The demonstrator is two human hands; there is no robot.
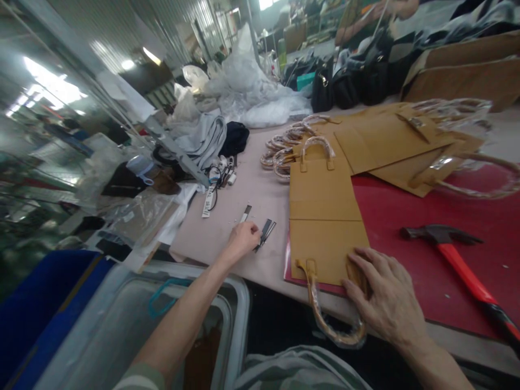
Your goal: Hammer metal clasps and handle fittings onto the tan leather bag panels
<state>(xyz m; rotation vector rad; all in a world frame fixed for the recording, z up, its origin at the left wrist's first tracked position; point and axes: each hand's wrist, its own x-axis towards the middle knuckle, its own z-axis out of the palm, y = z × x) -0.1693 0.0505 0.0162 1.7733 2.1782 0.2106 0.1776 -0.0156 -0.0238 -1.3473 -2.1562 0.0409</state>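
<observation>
Tan bag panel (pixel 323 195) lies flat on the desk (pixel 231 206), partly over a red mat (pixel 390 216), reaching away from the right grip (pixel 385 295). That grip rests on its near right corner, thumb parted from the fingers; I cannot tell whether it pinches anything there. A plastic-wrapped handle (pixel 319 318) hangs over the desk edge, just left of the right grip; another handle (pixel 318 142) is at the panel's far end. The left grip (pixel 245 236) has bent fingers beside dark strips (pixel 266 232) on its right, and a single strip (pixel 246 213) just ahead; whether it is pinching one is unclear. Right of the right grip lies a hammer (pixel 459 254); more tan panels (pixel 390 135) are piled beyond that grip.
</observation>
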